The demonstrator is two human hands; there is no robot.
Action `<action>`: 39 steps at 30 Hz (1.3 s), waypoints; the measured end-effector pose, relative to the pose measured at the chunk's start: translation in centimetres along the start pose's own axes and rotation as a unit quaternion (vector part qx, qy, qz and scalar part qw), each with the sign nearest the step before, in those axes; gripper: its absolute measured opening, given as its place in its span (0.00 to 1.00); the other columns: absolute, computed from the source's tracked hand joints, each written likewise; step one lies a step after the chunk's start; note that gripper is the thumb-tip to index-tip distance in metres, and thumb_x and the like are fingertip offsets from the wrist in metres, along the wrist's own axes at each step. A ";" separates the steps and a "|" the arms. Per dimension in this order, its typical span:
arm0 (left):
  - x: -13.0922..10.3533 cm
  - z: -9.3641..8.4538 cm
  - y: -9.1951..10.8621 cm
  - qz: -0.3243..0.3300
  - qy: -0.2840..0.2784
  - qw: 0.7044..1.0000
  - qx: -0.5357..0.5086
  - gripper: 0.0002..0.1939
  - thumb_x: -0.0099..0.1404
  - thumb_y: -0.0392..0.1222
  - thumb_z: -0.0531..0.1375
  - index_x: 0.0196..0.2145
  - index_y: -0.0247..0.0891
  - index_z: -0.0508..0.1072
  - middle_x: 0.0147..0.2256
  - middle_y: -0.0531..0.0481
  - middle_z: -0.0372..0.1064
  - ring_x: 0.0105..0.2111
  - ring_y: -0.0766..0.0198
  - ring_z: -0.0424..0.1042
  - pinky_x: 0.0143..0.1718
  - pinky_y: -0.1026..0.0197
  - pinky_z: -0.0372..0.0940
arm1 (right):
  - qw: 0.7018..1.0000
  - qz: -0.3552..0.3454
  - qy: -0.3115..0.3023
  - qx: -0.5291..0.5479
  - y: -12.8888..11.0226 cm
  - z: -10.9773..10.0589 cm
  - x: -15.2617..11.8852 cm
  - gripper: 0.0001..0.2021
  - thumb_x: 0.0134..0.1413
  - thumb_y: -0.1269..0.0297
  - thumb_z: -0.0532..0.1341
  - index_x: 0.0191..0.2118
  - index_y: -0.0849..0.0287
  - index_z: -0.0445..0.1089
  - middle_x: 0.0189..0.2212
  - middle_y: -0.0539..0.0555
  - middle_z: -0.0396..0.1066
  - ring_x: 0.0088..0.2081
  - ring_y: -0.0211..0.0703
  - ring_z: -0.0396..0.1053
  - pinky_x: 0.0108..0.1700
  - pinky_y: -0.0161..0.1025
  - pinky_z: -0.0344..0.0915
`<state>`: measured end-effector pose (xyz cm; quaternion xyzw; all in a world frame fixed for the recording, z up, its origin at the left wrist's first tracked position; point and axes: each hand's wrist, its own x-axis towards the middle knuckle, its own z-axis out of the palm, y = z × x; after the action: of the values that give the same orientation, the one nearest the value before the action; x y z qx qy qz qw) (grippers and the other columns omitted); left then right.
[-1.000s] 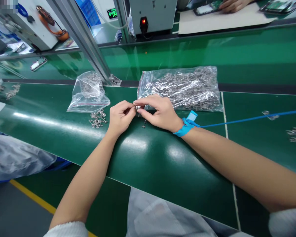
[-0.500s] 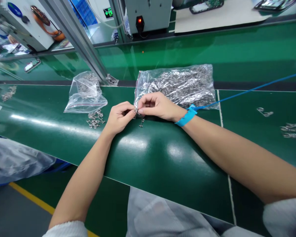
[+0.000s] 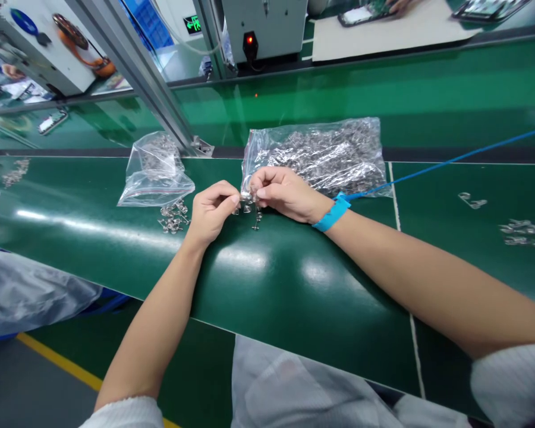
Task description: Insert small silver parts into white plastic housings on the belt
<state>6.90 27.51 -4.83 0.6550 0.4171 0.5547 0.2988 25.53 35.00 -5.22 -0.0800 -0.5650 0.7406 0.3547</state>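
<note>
Head cam: left hand (image 3: pixel 213 211) and right hand (image 3: pixel 289 195) both pinch small shiny metal parts (image 3: pixel 246 199) between them, over the green tabletop (image 3: pixel 294 273); too tiny to tell which bit is whose. Loose metal pile (image 3: pixel 173 217) sits just left of the left hand, small zip bag (image 3: pixel 156 169) beyond it. Big zip bag (image 3: pixel 334 156) lies on the far side, behind the right hand. Blue wrist strap (image 3: pixel 332 214) on that arm.

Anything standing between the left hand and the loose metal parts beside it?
Nothing visible does: only green tabletop shows between the left hand and the loose metal parts. The smaller clear bag lies just behind the parts, not between.
</note>
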 end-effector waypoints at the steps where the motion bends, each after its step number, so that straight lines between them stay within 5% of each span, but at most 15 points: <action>1: 0.0 0.0 -0.1 -0.014 0.004 1.000 -0.007 0.11 0.66 0.50 0.66 0.30 0.43 0.76 0.27 0.53 0.67 0.25 0.67 0.66 0.28 0.61 0.63 | 1.000 0.004 0.005 0.003 0.1 0.2 0.0 0.09 0.48 0.66 0.67 0.31 0.60 0.66 0.25 0.46 0.65 0.26 0.32 0.60 0.28 0.32 0.58; 7: 0.1 0.1 0.5 -0.092 0.008 0.996 0.013 0.18 0.66 0.56 0.65 0.29 0.40 0.70 0.23 0.56 0.62 0.22 0.70 0.61 0.25 0.63 0.58 | 0.998 0.012 0.056 -0.034 0.7 0.4 0.1 0.13 0.54 0.62 0.68 0.33 0.58 0.62 0.28 0.47 0.66 0.27 0.32 0.65 0.29 0.31 0.61; 15: 0.2 0.2 0.6 -0.104 0.020 0.994 0.035 0.19 0.65 0.58 0.65 0.30 0.40 0.69 0.23 0.56 0.63 0.22 0.70 0.61 0.25 0.64 0.58 | 0.990 -0.040 0.100 -0.096 1.2 0.0 0.3 0.18 0.52 0.55 0.72 0.39 0.58 0.65 0.30 0.47 0.67 0.28 0.33 0.65 0.30 0.33 0.67; 24: 0.4 0.0 0.8 -0.097 0.004 0.995 0.038 0.17 0.65 0.56 0.66 0.32 0.39 0.73 0.27 0.54 0.66 0.25 0.70 0.65 0.28 0.64 0.63 | 0.991 -0.034 0.070 -0.113 0.5 0.4 0.1 0.09 0.55 0.64 0.67 0.37 0.60 0.68 0.27 0.47 0.68 0.27 0.34 0.65 0.30 0.34 0.65; 39: 0.1 -0.2 0.8 -0.056 -0.018 0.997 0.058 0.12 0.69 0.51 0.64 0.33 0.41 0.73 0.30 0.53 0.65 0.26 0.69 0.65 0.30 0.63 0.63 | 0.988 -0.049 0.048 -0.136 0.6 0.4 0.1 0.06 0.57 0.64 0.64 0.36 0.58 0.65 0.28 0.46 0.64 0.28 0.34 0.61 0.30 0.34 0.61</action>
<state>6.89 27.23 -4.02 0.6565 0.4797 0.4999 0.2982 24.95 34.68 -5.58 -0.1349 -0.6462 0.6337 0.4033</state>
